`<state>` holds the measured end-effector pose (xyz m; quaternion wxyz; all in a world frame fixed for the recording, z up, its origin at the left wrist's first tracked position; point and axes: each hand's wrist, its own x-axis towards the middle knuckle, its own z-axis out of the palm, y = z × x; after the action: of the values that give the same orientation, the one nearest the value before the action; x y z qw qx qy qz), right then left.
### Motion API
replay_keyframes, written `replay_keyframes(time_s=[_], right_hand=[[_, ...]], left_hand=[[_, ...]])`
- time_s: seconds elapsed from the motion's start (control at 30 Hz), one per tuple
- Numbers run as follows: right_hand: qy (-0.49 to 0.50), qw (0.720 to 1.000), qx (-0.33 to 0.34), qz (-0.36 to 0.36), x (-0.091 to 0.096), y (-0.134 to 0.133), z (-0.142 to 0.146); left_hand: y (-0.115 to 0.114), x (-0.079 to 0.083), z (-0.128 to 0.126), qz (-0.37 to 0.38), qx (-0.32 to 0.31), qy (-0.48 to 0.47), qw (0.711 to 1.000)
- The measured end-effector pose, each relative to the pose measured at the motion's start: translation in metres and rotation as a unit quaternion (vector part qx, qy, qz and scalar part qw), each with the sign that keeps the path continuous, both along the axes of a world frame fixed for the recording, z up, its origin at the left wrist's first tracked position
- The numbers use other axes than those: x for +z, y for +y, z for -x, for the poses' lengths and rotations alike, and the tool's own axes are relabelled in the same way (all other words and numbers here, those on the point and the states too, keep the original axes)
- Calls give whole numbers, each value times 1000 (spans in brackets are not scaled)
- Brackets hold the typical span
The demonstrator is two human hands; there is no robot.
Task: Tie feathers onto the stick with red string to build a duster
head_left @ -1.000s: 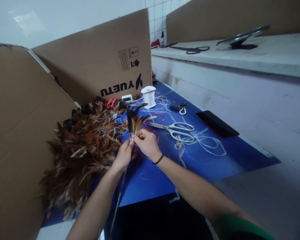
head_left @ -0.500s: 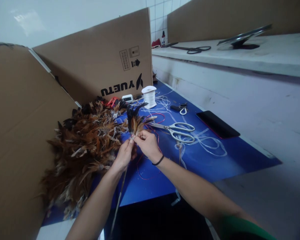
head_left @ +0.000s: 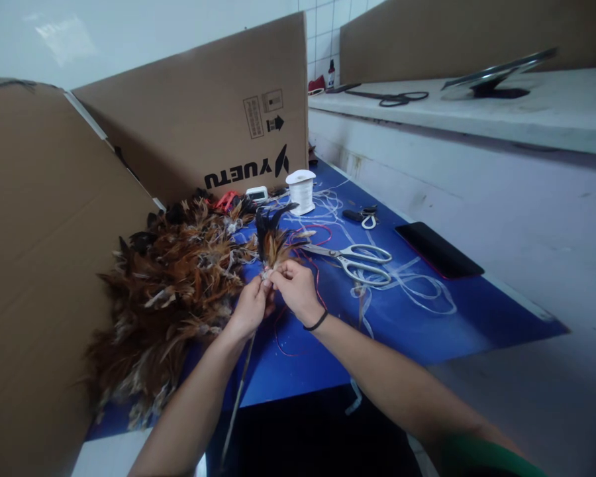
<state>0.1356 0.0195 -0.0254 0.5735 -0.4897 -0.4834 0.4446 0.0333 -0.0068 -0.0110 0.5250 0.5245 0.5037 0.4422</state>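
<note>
Between my two hands stands a bunch of black and brown feathers (head_left: pixel 272 240), its quills pinched at the lower end. My left hand (head_left: pixel 251 306) is closed around that base, where a thin stick (head_left: pixel 238 397) runs down past the table edge. My right hand (head_left: pixel 297 289), with a black band on the wrist, pinches the base from the other side with thumb and fingers. A thin red cord (head_left: pixel 318 281) loops over the blue table beside it. Large scissors (head_left: pixel 352 260) lie slightly apart just right of the bunch. The fingertips hide the exact binding point.
A heap of brown feathers (head_left: pixel 163 305) covers the table's left side, against a cardboard box (head_left: pixel 189 126). Behind my hands stand a white ribbon spool (head_left: pixel 300 193) and loose clear ribbon (head_left: pixel 427 291). A black phone (head_left: pixel 438 249) and small black snips (head_left: pixel 360 216) lie to the right.
The whole view has shifted slightly, so things sit a little further right. My hands stay at the base of the feather bunch, with only small finger movement.
</note>
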Motion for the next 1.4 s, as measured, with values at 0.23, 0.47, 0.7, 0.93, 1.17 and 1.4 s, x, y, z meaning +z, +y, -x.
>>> replay_keyframes(time_s=[0.23,0.47,0.7,0.93,1.17,1.4], right_hand=[[-24,1000,7,-10,0,-2,-1],[-45,997,34,-48,3,16,-14],[-259,961,48,-80,15,95,16],[-390,912,121,-46,18,139,82],[-373,920,90,-79,34,157,72],[-164,970,135,-116,79,134,-16]], left_hand=[[3,-6,0,0,-5,7,1000],[4,10,16,12,24,-58,998],[9,34,49,-55,114,-144,981],[17,37,64,-77,189,-200,958],[19,37,66,-68,201,-215,953],[15,37,59,-47,163,-202,964]])
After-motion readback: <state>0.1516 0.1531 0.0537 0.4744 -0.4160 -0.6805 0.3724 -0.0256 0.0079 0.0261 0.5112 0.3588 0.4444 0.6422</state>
